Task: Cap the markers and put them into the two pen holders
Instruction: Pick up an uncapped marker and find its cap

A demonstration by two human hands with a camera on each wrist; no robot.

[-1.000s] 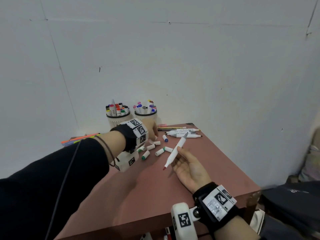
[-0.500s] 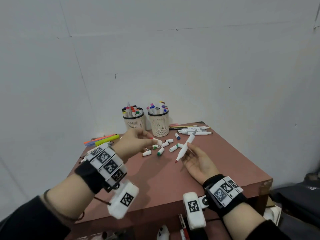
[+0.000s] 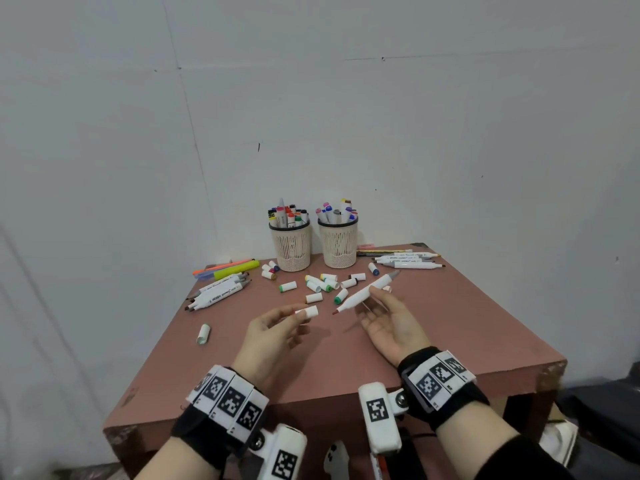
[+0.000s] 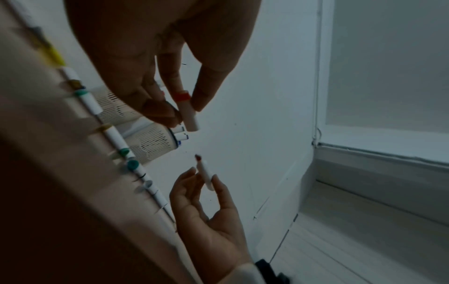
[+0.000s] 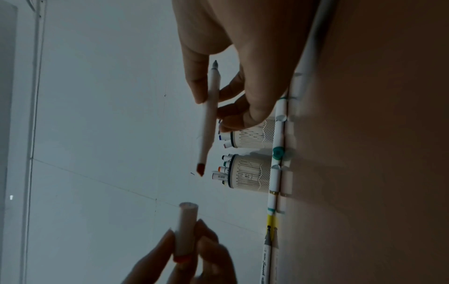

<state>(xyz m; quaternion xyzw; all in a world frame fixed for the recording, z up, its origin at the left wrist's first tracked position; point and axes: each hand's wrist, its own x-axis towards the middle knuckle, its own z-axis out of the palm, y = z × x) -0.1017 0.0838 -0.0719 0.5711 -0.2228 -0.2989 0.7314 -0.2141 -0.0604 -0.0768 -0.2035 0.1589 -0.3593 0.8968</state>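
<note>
My right hand (image 3: 375, 299) pinches a white marker (image 3: 367, 292) with both tips bare, its red tip (image 3: 335, 312) pointing left. My left hand (image 3: 294, 315) pinches a white cap with a red end (image 3: 310, 312), open mouth facing that tip, a short gap between them. The wrist views show the same cap (image 4: 186, 109) and the same marker (image 5: 208, 119). Two cream mesh pen holders (image 3: 291, 247) (image 3: 338, 244) stand at the back of the table, full of capped markers. Several loose caps (image 3: 325, 284) lie in front of them.
Uncapped white markers lie in a bundle at the left (image 3: 218, 292) and at the back right (image 3: 405, 261). Coloured pens and a yellow highlighter (image 3: 228, 270) lie at the back left. One lone cap (image 3: 203, 333) lies near the left edge of the reddish table (image 3: 450, 323). A white wall stands close behind.
My left hand has drawn back from the pile of caps with the red-ended cap and brought it close to the marker's red tip. The right hand has barely moved.
</note>
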